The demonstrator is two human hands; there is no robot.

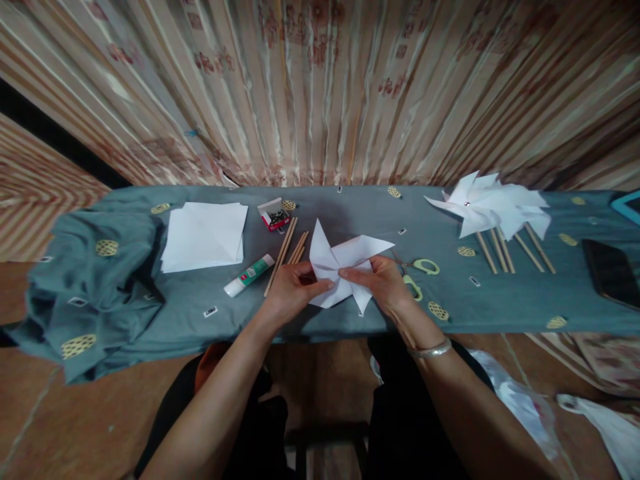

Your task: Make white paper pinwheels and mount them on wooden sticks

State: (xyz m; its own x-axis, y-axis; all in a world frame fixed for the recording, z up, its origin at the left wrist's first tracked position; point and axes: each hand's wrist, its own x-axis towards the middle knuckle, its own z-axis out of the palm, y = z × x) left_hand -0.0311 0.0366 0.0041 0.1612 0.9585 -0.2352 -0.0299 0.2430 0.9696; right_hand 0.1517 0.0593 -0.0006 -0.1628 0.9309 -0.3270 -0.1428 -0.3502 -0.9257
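Observation:
A white paper pinwheel [345, 257] is between my hands, just above the cloth-covered table, its blades folded in toward the middle. My left hand [293, 290] grips its left lower edge, thumb on top and fingers beneath. From the right, my right hand [387, 283] pinches it, the thumb pressed near the centre. Left of the pinwheel lie several thin wooden sticks [281, 257] and a green and white glue stick [249, 275]. Scissors with pale yellow-green handles [425, 267] lie just past my right hand, partly hidden by it.
A stack of white paper [205, 237] lies at the left, near an open red box of small metal pins [276, 217]. Several finished pinwheels on sticks [493, 203] rest at the back right. A dark phone [613, 273] lies at the right end. Bunched tablecloth [115, 293] covers the left end.

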